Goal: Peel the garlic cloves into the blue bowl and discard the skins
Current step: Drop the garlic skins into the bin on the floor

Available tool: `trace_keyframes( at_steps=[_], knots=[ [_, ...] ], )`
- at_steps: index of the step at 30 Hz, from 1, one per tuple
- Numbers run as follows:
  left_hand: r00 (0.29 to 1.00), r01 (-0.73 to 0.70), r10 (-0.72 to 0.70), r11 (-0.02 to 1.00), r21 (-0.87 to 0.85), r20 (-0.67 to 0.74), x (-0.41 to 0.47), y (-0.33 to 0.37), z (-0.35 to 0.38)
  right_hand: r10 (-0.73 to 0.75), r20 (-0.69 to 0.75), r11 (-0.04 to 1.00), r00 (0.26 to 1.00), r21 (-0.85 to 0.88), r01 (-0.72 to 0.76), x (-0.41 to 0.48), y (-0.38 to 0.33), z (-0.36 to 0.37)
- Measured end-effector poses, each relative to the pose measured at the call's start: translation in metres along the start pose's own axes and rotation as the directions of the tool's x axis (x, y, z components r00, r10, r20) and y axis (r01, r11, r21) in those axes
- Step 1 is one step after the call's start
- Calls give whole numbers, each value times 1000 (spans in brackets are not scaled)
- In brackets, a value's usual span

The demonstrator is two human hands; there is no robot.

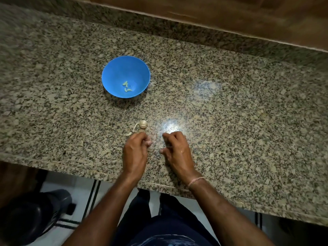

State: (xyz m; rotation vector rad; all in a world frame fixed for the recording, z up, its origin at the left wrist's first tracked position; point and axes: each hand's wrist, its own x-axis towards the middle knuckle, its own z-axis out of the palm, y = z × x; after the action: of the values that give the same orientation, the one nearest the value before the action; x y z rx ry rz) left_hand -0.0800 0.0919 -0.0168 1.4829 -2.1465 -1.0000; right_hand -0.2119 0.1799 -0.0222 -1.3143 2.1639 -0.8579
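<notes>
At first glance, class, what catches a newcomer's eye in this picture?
The blue bowl stands out on the speckled granite counter, with a few peeled cloves inside. Nearer the person, a garlic bulb lies just beyond the left hand, with the right hand beside it.

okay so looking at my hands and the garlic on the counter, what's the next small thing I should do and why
Probably bring the left hand forward to the pale garlic bulb just beyond its fingertips and pull off another clove. The round blue plastic bowl holds only a few peeled cloves, and neither the left nor the right hand visibly holds one.
</notes>
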Motion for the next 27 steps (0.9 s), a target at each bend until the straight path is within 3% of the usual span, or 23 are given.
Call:
trace_keyframes(
  at_steps=[6,13,17,24,27],
  knots=[
    [987,135,-143,985,-103,-72,-22,1,-8,-7,-74,997,997,77,12,25,-5,-4],
    [972,212,-221,971,-110,-83,-27,8,-4,-96,-16,995,995,-9,95,25,2,2],
    [964,241,-255,960,-142,-83,-26,10,-3,-120,-89,993,989,-14,119,32,0,7],
    [961,252,-267,952,-171,-72,-32,8,-7,-173,-86,952,981,-269,144,37,2,10],
    [949,293,-309,937,-191,-59,-36,6,-9,-177,2,907,984,-387,164,33,5,10]
  ],
)
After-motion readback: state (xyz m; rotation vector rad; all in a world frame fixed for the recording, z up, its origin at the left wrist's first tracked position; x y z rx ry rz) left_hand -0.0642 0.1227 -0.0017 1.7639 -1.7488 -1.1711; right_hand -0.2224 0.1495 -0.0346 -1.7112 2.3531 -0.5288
